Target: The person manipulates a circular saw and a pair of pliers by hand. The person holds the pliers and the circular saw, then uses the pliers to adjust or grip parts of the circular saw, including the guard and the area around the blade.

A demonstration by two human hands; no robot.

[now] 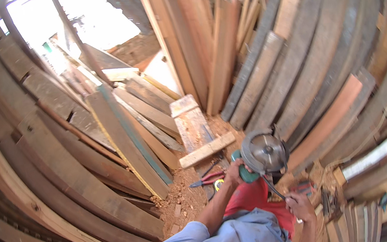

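A circular saw [264,153] with a green body and a round metal blade is tilted up in front of me, blade side showing. My left hand [234,172] is wrapped round its green handle. From the saw a black power cord [273,188] runs down to my right hand [300,206], whose fingers are closed on it beside my red-clad leg. Left of the saw lie pliers [207,180] with red handles, and a yellow tape measure [219,185] rests against them. Just beyond is a narrow wooden bench [194,126] with a pale wood strip [207,150] across its near end.
Long boards [88,187] lean and lie along the left. More dark planks [313,53] stand at the right, and upright boards [191,36] at the back. Sawdust and chips [181,203] cover the floor. Offcuts [358,221] lie at lower right.
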